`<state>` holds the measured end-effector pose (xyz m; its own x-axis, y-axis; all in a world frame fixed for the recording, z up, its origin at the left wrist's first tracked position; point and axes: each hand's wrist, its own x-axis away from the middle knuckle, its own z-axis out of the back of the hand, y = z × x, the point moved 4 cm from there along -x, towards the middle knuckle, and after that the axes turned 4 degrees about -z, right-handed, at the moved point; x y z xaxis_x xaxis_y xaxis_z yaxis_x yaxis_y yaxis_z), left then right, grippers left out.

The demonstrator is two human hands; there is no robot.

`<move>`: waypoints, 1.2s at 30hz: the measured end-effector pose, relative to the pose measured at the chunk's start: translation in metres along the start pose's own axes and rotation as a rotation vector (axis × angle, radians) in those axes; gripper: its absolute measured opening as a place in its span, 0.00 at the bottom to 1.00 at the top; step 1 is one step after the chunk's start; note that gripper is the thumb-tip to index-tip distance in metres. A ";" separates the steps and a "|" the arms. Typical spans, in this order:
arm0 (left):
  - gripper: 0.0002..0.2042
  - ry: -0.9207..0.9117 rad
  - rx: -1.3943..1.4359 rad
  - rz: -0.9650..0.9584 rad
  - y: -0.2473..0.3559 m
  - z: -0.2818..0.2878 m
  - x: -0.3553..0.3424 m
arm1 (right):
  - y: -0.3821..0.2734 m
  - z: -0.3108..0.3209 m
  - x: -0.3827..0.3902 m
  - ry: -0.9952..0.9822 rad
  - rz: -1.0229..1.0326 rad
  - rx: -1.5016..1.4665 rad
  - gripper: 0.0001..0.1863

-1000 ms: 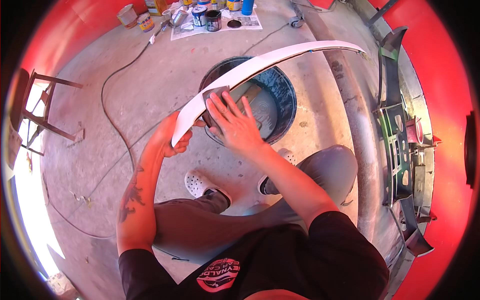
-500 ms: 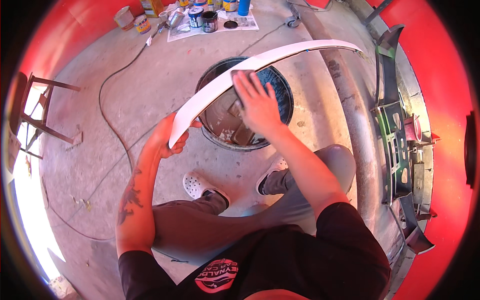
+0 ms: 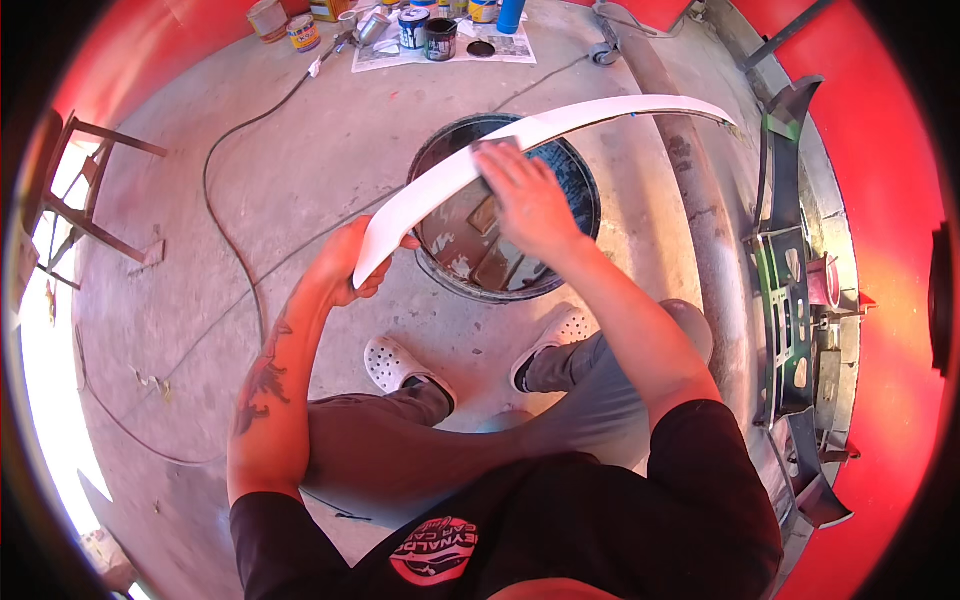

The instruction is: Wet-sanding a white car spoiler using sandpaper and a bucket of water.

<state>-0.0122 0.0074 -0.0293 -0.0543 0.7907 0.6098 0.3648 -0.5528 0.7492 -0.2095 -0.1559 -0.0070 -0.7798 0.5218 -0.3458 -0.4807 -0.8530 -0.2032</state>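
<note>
My left hand (image 3: 350, 262) is closed around the near left end of a long, curved white spoiler (image 3: 425, 190). The spoiler slants up and away to the right, over a round dark tub (image 3: 428, 268) of murky water. Against its upper face, near the middle, my right hand (image 3: 532, 197) presses a dark piece of sandpaper (image 3: 488, 148); the fingers lie over it and are slightly blurred. Part of the sandpaper is hidden under them. A brownish block (image 3: 484, 215) shows inside the tub.
Paint cans (image 3: 440, 40) stand on newspaper (image 3: 385, 58) at the back. A hose (image 3: 210, 190) snakes across the floor at left, near a metal stand (image 3: 90, 230). Along the right wall stands a dark bumper (image 3: 785, 290). My clogs (image 3: 395, 362) are close to the tub.
The view has shifted a little. The spoiler's far right end sits lower in the picture, nearer to me. My right hand and the sandpaper remain on its middle stretch.
</note>
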 end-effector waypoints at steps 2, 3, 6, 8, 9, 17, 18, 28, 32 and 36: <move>0.26 -0.008 -0.005 -0.025 0.004 -0.005 -0.003 | 0.065 0.004 -0.010 0.024 -0.166 0.102 0.32; 0.27 -0.015 -0.018 -0.010 0.007 -0.008 -0.005 | 0.090 0.007 -0.013 0.040 -0.212 0.147 0.33; 0.27 -0.003 -0.001 0.012 0.003 -0.006 -0.005 | 0.063 0.010 -0.013 -0.007 -0.245 0.055 0.33; 0.28 0.024 0.026 0.020 -0.001 -0.004 -0.001 | 0.009 0.008 -0.007 -0.022 -0.063 0.038 0.33; 0.28 0.038 0.012 0.022 -0.002 -0.003 -0.002 | -0.006 0.007 -0.001 -0.010 0.018 0.015 0.32; 0.28 -0.014 0.000 -0.050 -0.001 -0.004 -0.008 | 0.069 0.014 -0.022 -0.026 -0.146 0.127 0.29; 0.28 -0.021 -0.009 -0.034 -0.002 -0.004 -0.012 | 0.062 0.009 -0.020 0.004 -0.119 0.144 0.29; 0.24 -0.017 -0.023 -0.032 0.001 -0.003 -0.008 | 0.056 0.019 -0.024 0.064 -0.125 0.139 0.28; 0.22 -0.047 0.010 -0.006 -0.004 0.000 -0.011 | -0.013 0.001 -0.013 0.058 -0.014 0.043 0.27; 0.21 0.083 0.032 -0.058 -0.010 0.001 -0.010 | -0.102 -0.004 0.011 0.018 0.220 -0.158 0.30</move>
<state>-0.0147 0.0054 -0.0434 -0.1523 0.7960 0.5859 0.3883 -0.4969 0.7761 -0.1672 -0.0627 0.0062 -0.8505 0.3246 -0.4139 -0.2307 -0.9373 -0.2611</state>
